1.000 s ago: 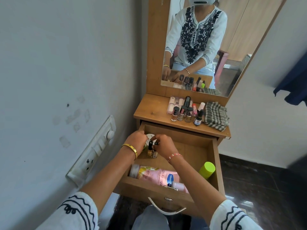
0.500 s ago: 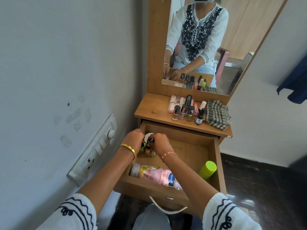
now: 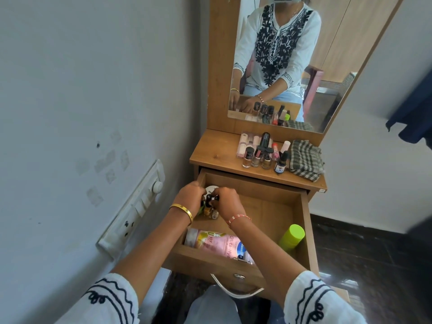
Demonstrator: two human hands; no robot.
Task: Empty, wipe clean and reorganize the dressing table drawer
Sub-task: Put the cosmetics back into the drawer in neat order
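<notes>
Reaching into the open drawer point(image 3: 306, 232), both arms stretch forward; left hand point(image 3: 188, 197) and right hand point(image 3: 228, 204) curl around small bottles point(image 3: 209, 208) (back left corner), knuckles up, nearly touching.

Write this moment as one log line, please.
step: emptying wooden drawer | hands: left and right gathering small glass bottles at back-left | remaining: pink lotion bottle, lime-green capped bottle
</notes>
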